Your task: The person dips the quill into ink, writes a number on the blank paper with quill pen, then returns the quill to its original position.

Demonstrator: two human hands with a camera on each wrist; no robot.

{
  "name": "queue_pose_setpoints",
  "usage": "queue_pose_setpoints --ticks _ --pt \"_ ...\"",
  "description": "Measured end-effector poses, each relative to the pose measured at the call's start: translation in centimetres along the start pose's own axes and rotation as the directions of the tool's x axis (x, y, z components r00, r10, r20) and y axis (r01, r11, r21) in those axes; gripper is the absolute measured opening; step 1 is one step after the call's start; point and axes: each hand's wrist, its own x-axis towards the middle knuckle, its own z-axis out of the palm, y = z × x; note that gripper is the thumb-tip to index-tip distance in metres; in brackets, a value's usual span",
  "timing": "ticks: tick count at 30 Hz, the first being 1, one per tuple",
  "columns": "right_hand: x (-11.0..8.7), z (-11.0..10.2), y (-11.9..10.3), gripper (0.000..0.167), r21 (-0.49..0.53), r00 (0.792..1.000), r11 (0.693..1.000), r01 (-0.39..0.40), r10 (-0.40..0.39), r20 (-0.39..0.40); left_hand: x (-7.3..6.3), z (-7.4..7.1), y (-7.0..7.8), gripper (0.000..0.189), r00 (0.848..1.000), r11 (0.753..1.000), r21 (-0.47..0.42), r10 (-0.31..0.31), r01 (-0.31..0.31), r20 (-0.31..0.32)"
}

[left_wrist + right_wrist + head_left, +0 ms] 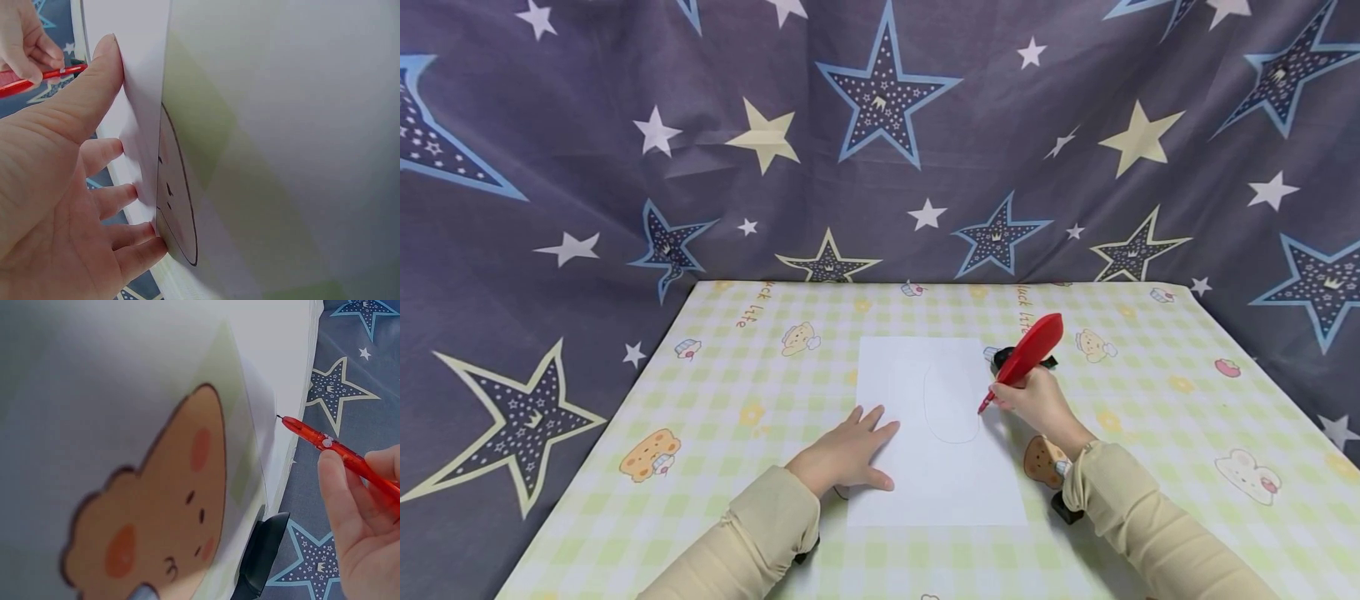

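Note:
A white sheet of paper (910, 483) lies on the checked tablecloth, bearing a thin U-shaped line. My right hand (1037, 404) pinches a red pen with a feather-shaped top (1026, 350). Its tip meets the paper at the upper right end of the line. In the right wrist view the red pen (350, 459) sits between thumb and fingers, its dark point on the sheet. My left hand (853, 450) rests with spread fingers on the paper's left edge. The left wrist view shows this hand (69, 194) close up, its fingertips pressing on the sheet.
A black object (1003, 358) stands behind the right hand, partly hidden by the pen; its shape is unclear. The checked tablecloth (760, 500) carries printed bears and cakes. A dark star-patterned curtain (730, 192) hangs behind the table.

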Motion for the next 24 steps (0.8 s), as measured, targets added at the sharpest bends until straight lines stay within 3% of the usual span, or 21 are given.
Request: queue_pose_setpoints --ticks 24 --pt "0.97 0.41 -0.18 0.018 -0.03 1.0 0.999 -0.011 0.01 -0.021 -0.16 -0.04 0.0 0.081 1.0 1.0 0.001 -0.001 0.001 -0.001"
